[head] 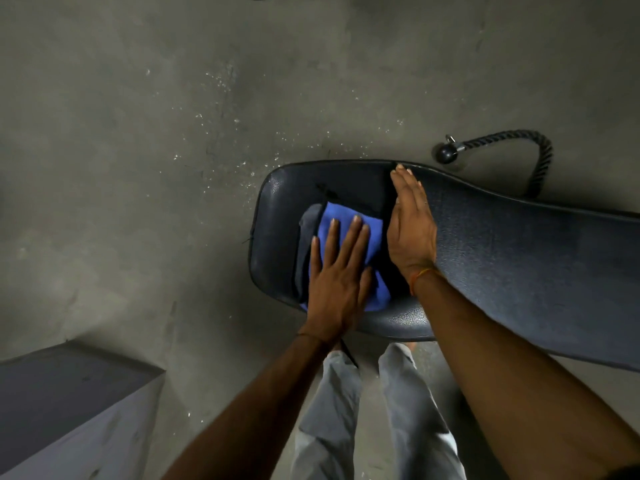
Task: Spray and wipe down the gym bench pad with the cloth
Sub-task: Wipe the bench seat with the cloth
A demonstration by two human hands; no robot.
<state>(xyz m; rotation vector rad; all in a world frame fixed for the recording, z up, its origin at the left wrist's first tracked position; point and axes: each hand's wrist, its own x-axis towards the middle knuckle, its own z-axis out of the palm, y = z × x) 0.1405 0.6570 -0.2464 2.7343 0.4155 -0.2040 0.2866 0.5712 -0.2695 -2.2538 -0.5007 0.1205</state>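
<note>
A black padded gym bench pad [502, 244] runs from the middle of the view out to the right edge. On its left end lies a folded blue cloth [346, 216] with a dark grey part on its left side. My left hand [337, 275] presses flat on the cloth, fingers spread. To the cloth's right, my right hand [412, 226] rests flat on the pad, fingers together and pointing to the far edge. It holds nothing. No spray bottle is in view.
A black rope handle with a rubber ball end [498, 147] lies on the concrete floor beyond the bench. A grey box or platform [69, 403] stands at the lower left. My grey trouser legs [374, 410] are below the bench end.
</note>
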